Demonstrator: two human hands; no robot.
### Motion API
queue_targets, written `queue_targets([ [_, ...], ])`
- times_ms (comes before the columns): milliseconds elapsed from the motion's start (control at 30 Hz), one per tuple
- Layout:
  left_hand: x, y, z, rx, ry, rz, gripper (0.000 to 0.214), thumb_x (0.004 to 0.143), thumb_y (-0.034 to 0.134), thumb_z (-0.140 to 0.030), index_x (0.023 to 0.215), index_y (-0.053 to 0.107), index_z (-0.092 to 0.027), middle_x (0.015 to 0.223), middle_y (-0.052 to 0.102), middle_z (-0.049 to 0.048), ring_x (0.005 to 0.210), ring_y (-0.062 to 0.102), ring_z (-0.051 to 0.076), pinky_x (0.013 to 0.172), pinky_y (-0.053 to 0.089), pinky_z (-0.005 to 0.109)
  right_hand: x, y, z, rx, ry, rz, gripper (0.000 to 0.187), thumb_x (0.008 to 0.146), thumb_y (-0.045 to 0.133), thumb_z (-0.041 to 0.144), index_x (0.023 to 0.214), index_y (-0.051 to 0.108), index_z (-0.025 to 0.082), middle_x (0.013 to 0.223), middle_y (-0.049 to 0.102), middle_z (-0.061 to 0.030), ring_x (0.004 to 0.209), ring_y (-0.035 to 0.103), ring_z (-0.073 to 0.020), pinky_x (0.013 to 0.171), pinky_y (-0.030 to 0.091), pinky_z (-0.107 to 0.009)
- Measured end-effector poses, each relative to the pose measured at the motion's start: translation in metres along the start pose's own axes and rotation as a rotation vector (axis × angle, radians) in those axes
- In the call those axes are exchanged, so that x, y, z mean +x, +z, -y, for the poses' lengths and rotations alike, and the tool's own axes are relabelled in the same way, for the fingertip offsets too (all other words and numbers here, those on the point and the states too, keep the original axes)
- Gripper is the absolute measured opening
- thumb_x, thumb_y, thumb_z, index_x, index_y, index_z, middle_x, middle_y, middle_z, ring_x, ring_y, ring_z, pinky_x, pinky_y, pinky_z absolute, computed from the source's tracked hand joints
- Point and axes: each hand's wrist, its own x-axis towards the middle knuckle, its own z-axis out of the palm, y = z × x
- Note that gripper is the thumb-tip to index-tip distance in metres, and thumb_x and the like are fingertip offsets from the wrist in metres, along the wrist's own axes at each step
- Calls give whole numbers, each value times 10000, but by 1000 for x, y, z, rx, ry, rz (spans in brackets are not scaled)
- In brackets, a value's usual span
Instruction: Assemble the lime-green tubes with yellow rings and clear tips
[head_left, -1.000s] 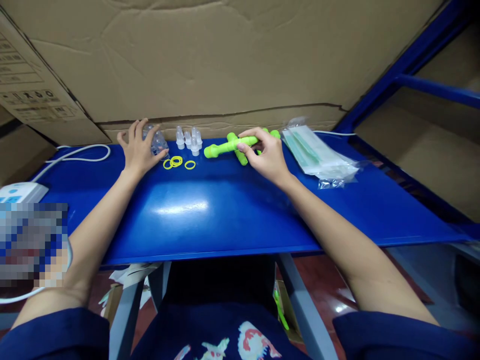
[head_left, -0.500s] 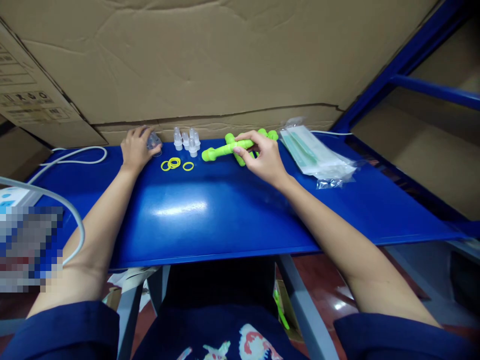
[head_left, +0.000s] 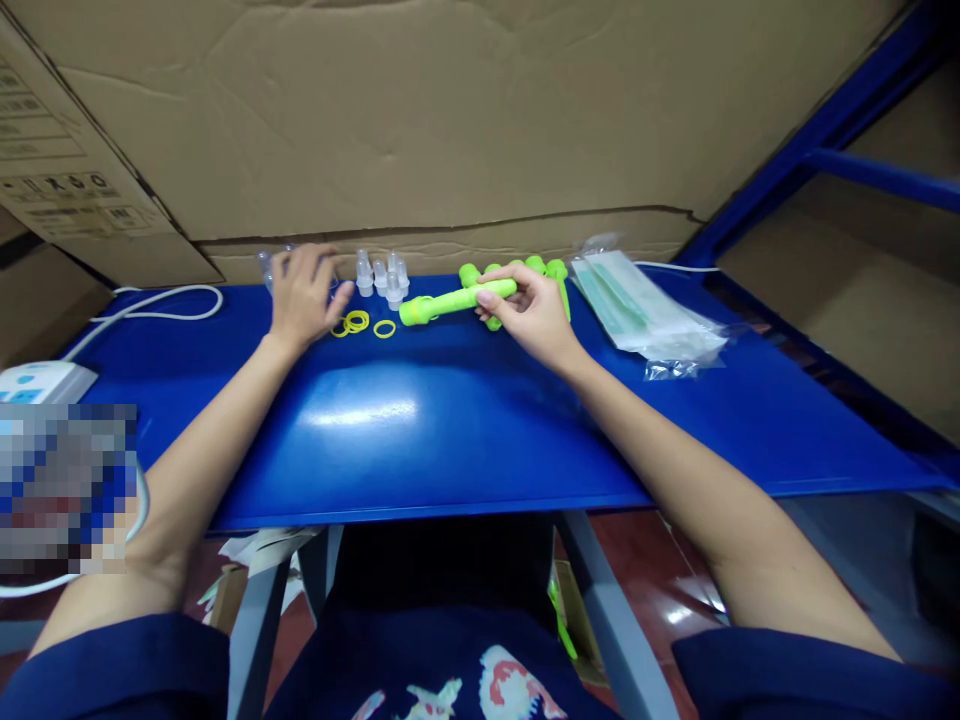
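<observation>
Directly over the shiny blue table (head_left: pixel 450 430), the right hand (head_left: pixel 536 312) pinches a green tube (head_left: pixel 448 303) between thumb and fingers; the left hand (head_left: pixel 303 292), fingers slightly spread, partly covers clear pieces (head_left: pixel 265 266), any grip hidden. Cardboard (head_left: pixel 450 120) stands behind.

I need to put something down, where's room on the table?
The blue table is bare between the left forearm and right forearm, and between that forearm and the wrapped packets. The back is crowded: clear caps, yellow rings, green tubes.
</observation>
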Motion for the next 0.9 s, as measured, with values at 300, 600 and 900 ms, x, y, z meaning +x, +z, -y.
queue_targets([
  [300,-15,8,-81,-423,237,55,627,957,450,-664,1246,629,-137,1141,747,139,993,719,231,884,532,350,0,1,-3,73,103,119,568,738,742,716,975,654,207,778,695,-32,658,705,-162,686,641,-341],
  [600,-24,-2,-79,-473,308,181,474,998,494,-455,1324,600,-128,1187,741,141,1003,733,224,864,560,322,6,-5,-9,49,125,207,583,734,732,731,925,676,183,739,697,-55,639,699,-177,618,622,-336],
  [900,-25,-11,-81,-467,337,210,408,964,487,-350,1282,624,-134,1139,759,122,931,741,213,828,553,312,4,-3,-9,87,176,207,563,716,770,701,928,678,188,729,696,-40,605,679,-161,597,623,-312],
])
